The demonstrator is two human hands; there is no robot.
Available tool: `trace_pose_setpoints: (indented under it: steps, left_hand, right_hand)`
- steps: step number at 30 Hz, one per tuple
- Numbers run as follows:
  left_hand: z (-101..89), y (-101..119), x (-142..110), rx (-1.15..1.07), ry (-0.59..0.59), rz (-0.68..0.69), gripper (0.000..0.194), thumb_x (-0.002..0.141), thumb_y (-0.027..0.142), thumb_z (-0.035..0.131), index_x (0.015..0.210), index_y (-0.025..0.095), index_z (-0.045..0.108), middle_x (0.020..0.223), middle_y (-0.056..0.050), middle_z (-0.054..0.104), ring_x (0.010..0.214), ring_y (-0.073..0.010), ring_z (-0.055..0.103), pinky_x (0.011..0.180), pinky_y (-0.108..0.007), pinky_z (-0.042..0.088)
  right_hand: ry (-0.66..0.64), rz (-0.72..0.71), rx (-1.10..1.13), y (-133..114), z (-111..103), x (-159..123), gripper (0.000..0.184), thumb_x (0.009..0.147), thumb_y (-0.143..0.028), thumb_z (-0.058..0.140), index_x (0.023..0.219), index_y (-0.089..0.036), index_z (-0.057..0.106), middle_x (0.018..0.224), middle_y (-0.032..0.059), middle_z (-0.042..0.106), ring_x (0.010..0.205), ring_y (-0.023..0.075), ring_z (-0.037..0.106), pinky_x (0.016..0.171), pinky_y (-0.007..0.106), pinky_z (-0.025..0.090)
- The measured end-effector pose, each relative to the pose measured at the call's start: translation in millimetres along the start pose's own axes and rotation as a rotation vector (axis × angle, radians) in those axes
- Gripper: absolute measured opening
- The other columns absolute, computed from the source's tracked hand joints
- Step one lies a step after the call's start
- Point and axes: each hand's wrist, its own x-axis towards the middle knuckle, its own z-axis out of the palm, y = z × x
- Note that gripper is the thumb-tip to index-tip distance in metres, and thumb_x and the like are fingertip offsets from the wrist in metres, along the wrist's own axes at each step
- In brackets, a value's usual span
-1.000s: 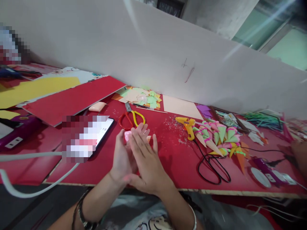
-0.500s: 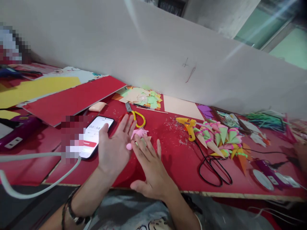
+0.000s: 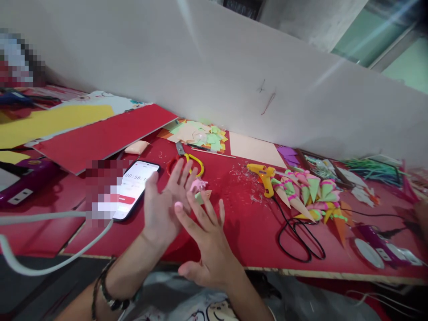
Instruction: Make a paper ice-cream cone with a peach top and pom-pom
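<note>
My left hand [image 3: 160, 209] is turned palm up over the table, its fingers stretched out. A small round pink piece [image 3: 178, 206], perhaps soft clay, shows between the left palm and the index fingertip of my right hand [image 3: 211, 247]. That right hand has its back toward me and its fingers spread, partly overlapping the left one. Behind the fingers lie a ruffled pink piece [image 3: 198, 184] and a small pale green and peach paper shape [image 3: 203, 196], partly hidden. Scissors [image 3: 196, 164] with yellow and red handles lie just beyond my left fingertips.
A phone [image 3: 133, 189] showing a timer lies left of my hands. On the right are a yellow glue gun [image 3: 264, 176] with a looped black cord and a pile of paper cones [image 3: 310, 189]. Paper scraps [image 3: 200, 133] lie near the wall; a red board [image 3: 110, 138] stands out left.
My right index finger has lifted and now meets the pink piece, while the other fingers spread wider. My left hand has shifted slightly right.
</note>
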Motion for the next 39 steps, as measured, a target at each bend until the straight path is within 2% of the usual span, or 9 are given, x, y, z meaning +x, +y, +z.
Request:
trace_pose_setpoints:
  steps: [4, 9, 12, 15, 21, 26, 31, 35, 39]
  left_hand:
    - [0.7, -5, -4, 0.011, 0.01, -0.157, 0.047, 0.083, 0.047, 0.03, 0.121, 0.025, 0.045, 0.125, -0.001, 0.049, 0.119, -0.0192, 0.039, 0.097, -0.033, 0.033]
    - [-4.9, 2, 1, -0.014, -0.061, 0.017, 0.05, 0.081, 0.05, 0.031, 0.122, 0.025, 0.044, 0.126, 0.0, 0.049, 0.12, -0.0156, 0.037, 0.098, -0.027, 0.032]
    - [-5.9, -6, -1, -0.015, -0.034, -0.071, 0.05, 0.081, 0.049, 0.033, 0.123, 0.025, 0.043, 0.125, -0.001, 0.049, 0.121, -0.0179, 0.037, 0.098, -0.029, 0.031]
    - [-6.7, -12, -5, -0.061, -0.042, -0.174, 0.05, 0.081, 0.048, 0.033, 0.124, 0.024, 0.042, 0.125, -0.001, 0.048, 0.12, -0.0206, 0.038, 0.099, -0.033, 0.03]
    - [-9.9, -1, 0, -0.116, -0.076, -0.037, 0.053, 0.08, 0.052, 0.029, 0.125, 0.025, 0.042, 0.128, 0.001, 0.046, 0.122, -0.0153, 0.035, 0.103, -0.029, 0.023]
    - [-9.9, -8, -3, -0.144, -0.052, -0.167, 0.051, 0.08, 0.051, 0.032, 0.125, 0.028, 0.041, 0.129, 0.003, 0.045, 0.124, -0.0184, 0.032, 0.104, -0.035, 0.022]
    - [-15.8, -5, -2, -0.197, -0.097, -0.077, 0.052, 0.08, 0.053, 0.032, 0.124, 0.028, 0.041, 0.129, 0.004, 0.045, 0.124, -0.0161, 0.032, 0.103, -0.031, 0.023]
    - [-15.7, -16, -5, -0.205, -0.11, -0.155, 0.051, 0.08, 0.051, 0.033, 0.126, 0.029, 0.039, 0.13, 0.003, 0.044, 0.123, -0.0174, 0.033, 0.103, -0.033, 0.024]
    - [-12.9, -17, -5, -0.187, -0.036, -0.18, 0.048, 0.081, 0.048, 0.032, 0.125, 0.028, 0.041, 0.125, 0.001, 0.049, 0.121, -0.0205, 0.037, 0.1, -0.036, 0.028]
  right_hand:
    - [0.05, 0.049, -0.014, 5, -2, 7, 0.08, 0.072, -0.069, 0.031, 0.136, -0.028, 0.009, 0.145, 0.0024, 0.008, 0.131, 0.0312, 0.003, 0.099, 0.06, 0.002]
    - [0.011, 0.031, -0.011, 3, -1, 1, 0.082, 0.069, -0.071, 0.034, 0.136, -0.029, 0.011, 0.145, 0.0032, 0.009, 0.13, 0.0354, 0.003, 0.097, 0.063, 0.007]
    - [0.03, 0.004, -0.015, 0, 0, 3, 0.083, 0.066, -0.071, 0.039, 0.135, -0.033, 0.013, 0.145, 0.0011, 0.006, 0.13, 0.0355, 0.004, 0.098, 0.061, 0.006]
    - [0.06, 0.058, -0.033, 4, -1, 7, 0.08, 0.069, -0.068, 0.039, 0.135, -0.033, 0.011, 0.145, 0.0001, 0.004, 0.13, 0.0332, 0.003, 0.1, 0.059, 0.003]
    - [-0.018, 0.061, -0.025, 3, -1, 0, 0.077, 0.07, -0.071, 0.031, 0.135, -0.035, 0.009, 0.145, -0.0014, -0.004, 0.131, 0.0332, -0.001, 0.1, 0.059, 0.004]
    - [0.014, 0.076, -0.058, 4, -1, 9, 0.082, 0.068, -0.069, 0.04, 0.135, -0.036, 0.006, 0.145, -0.0008, -0.008, 0.131, 0.0327, -0.003, 0.101, 0.058, 0.001]
    - [-0.011, 0.077, -0.054, 4, -3, 6, 0.081, 0.067, -0.067, 0.044, 0.134, -0.039, 0.009, 0.145, 0.0002, -0.009, 0.131, 0.0331, -0.003, 0.1, 0.059, 0.003]
    - [-0.016, 0.037, -0.038, 1, -2, 8, 0.084, 0.062, -0.065, 0.053, 0.132, -0.044, 0.012, 0.144, -0.0022, -0.011, 0.13, 0.0348, -0.001, 0.1, 0.059, 0.004]
    - [0.022, 0.113, -0.088, 7, -4, 13, 0.085, 0.064, -0.058, 0.057, 0.133, -0.042, 0.01, 0.145, -0.0008, -0.009, 0.13, 0.0346, -0.002, 0.099, 0.059, 0.004]
